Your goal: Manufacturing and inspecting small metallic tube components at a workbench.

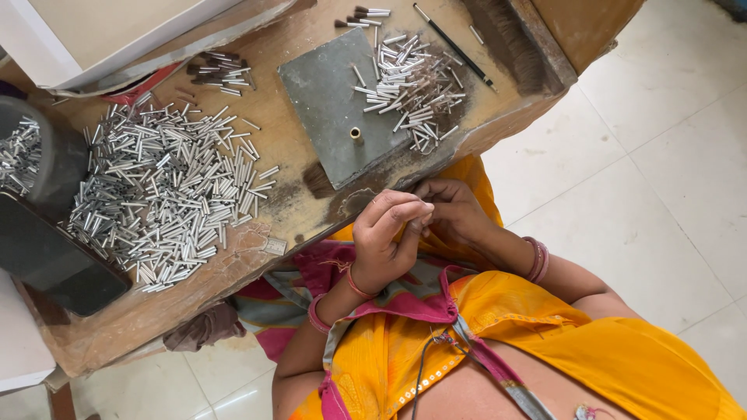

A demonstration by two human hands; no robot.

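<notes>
Hands: two, left hand [387,241] and right hand [454,208], touching each other near 6 o'clock of the wooden bench [296,206].

Grey metal plates [331,101]: one, at 12 o'clock, with one small brass bushing [355,133].

Heaps of short silver tubes: two open ones. Large heap [167,187] at 9 o'clock, pieces too many to count; smaller heap [408,85] at 1 o'clock, several dozen.

Clusters of dark-tipped tubes: two, one [220,71] at 11 o'clock, one [362,17] at 12 o'clock, a handful each.

Dark containers [35,155] holding tubes: one, far 9 o'clock.

Thin black rods [454,47]: one.

Phones [54,260]: one, at 8 o'clock.

Bangle sets: two on the left wrist [336,299], one on the right wrist [537,259].
</notes>
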